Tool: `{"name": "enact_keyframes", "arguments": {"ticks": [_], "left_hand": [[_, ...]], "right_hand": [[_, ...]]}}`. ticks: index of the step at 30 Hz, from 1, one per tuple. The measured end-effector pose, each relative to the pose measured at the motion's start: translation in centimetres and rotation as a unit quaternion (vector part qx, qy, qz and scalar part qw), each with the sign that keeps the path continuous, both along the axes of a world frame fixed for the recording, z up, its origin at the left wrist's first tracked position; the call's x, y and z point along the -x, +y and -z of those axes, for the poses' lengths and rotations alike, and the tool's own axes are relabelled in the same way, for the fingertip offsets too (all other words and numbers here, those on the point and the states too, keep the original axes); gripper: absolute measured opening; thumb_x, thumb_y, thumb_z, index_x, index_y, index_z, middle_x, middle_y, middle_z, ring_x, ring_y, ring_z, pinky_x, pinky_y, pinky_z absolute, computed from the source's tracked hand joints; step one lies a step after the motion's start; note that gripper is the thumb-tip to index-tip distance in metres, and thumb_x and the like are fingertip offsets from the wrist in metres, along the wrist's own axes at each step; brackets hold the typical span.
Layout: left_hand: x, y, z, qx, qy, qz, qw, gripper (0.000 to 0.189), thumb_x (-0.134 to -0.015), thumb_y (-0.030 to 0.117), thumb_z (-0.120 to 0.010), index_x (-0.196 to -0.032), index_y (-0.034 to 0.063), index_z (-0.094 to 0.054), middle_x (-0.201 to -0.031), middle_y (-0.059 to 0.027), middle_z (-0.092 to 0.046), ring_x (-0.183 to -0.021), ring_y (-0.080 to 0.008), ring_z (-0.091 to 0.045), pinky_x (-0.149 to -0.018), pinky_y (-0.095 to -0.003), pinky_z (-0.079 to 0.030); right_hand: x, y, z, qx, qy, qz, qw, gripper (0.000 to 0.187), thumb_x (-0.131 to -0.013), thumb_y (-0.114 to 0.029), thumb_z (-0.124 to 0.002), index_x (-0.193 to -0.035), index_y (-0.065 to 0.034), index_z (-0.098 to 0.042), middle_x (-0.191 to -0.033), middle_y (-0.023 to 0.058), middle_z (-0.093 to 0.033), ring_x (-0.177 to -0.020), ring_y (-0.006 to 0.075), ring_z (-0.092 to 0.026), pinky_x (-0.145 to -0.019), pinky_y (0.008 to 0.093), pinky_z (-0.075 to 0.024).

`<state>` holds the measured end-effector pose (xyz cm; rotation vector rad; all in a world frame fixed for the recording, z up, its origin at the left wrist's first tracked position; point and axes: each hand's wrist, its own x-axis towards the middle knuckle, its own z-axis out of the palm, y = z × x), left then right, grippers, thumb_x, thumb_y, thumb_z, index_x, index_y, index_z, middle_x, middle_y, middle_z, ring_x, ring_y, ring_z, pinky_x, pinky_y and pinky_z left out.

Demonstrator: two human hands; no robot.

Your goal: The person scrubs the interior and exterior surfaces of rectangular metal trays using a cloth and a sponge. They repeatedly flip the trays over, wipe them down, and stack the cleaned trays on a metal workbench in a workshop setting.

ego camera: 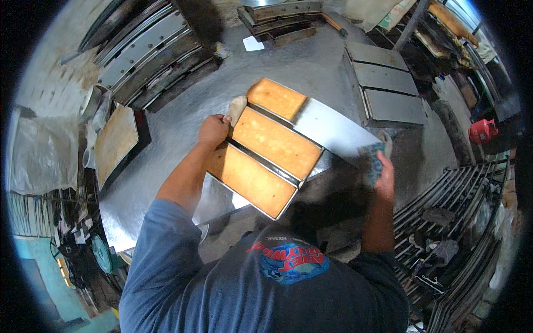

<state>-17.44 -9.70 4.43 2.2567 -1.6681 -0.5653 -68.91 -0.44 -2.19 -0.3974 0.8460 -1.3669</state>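
Observation:
Three golden loaves point(268, 143) sit side by side in a joined set of metal loaf pans point(287, 180), tilted in front of me. The far loaf point(275, 98) is partly covered by a flat metal lid point(337, 125) that extends to the right. My left hand point(214, 131) grips a beige cloth point(237, 109) against the pans' left end. At the lid's right end, my right hand point(385, 172) holds a blue patterned cloth point(372, 160), blurred. Another shiny metal sheet point(214, 197) shows below the nearest pan.
Three closed pans point(387, 81) stand at the table's right. Stacked pans point(145, 54) and a flat board point(116, 141) are on the left; more pans point(287, 21) stand at the back of the metal table point(175, 125). A slatted metal rack point(441, 204) and red gas cylinder point(483, 131) are at right.

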Motion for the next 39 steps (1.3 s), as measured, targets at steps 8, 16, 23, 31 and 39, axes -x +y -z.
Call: {"name": "enact_keyframes", "arguments": {"ticks": [8, 16, 23, 31, 39], "left_hand": [[-0.3, -0.4, 1.6, 0.029, 0.035, 0.016, 0.999, 0.034, -0.093, 0.036, -0.056, -0.103, 0.0073, -0.071, -0.097, -0.023, -0.069, -0.095, -0.0414, -0.065, -0.085, -0.0483, -0.05], [-1.4, -0.8, 2.9, 0.045, 0.063, 0.021, 0.997, 0.035, -0.094, 0.035, -0.057, -0.094, 0.0031, -0.071, -0.087, -0.0229, -0.069, -0.084, -0.0407, -0.066, -0.076, -0.0465, -0.049], [-1.8, -0.7, 3.5, 0.029, 0.161, -0.034, 0.986, 0.033, -0.092, 0.033, -0.062, -0.086, 0.0017, -0.07, -0.071, -0.0138, -0.067, -0.065, -0.0242, -0.061, -0.064, -0.0382, -0.047], [-2.2, -0.9, 3.8, 0.023, 0.254, -0.066, 0.965, 0.031, -0.092, 0.032, -0.065, -0.086, 0.0019, -0.069, -0.07, -0.0003, -0.061, -0.063, -0.0134, -0.052, -0.061, -0.0328, -0.043], [-1.9, -0.1, 3.0, -0.009, 0.335, -0.093, 0.938, 0.027, -0.093, 0.031, -0.065, -0.091, 0.004, -0.07, -0.076, 0.0015, -0.061, -0.068, -0.0125, -0.052, -0.064, -0.0318, -0.045]], "right_hand": [[14.1, 10.6, 0.3, 0.002, 0.015, 0.224, 0.975, 0.043, -0.094, -0.022, -0.059, -0.13, 0.0011, -0.053, -0.124, 0.0138, -0.062, -0.112, 0.0302, -0.06, -0.101, 0.0432, -0.0455], [11.5, -2.0, -1.7, 0.019, -0.078, 0.326, 0.942, 0.045, -0.097, -0.037, -0.056, -0.129, -0.0053, -0.056, -0.13, 0.01, -0.06, -0.118, 0.0296, -0.057, -0.103, 0.0468, -0.0433], [6.8, -9.0, -3.0, -0.14, 0.165, 0.243, 0.946, 0.041, -0.099, -0.048, -0.05, -0.118, -0.0132, -0.06, -0.112, 0.005, -0.066, -0.095, 0.0226, -0.066, -0.078, 0.0433, -0.0535], [9.4, -2.5, -3.6, -0.097, 0.037, 0.181, 0.978, 0.056, -0.099, -0.053, -0.045, -0.128, -0.0072, -0.058, -0.119, 0.0131, -0.066, -0.106, 0.0296, -0.064, -0.094, 0.0472, -0.0504], [-0.7, 7.9, -4.2, 0.093, -0.243, 0.026, 0.965, 0.061, -0.097, -0.053, -0.046, -0.133, -0.0051, -0.054, -0.128, 0.0139, -0.061, -0.114, 0.0307, -0.06, -0.099, 0.0494, -0.0472]]}}
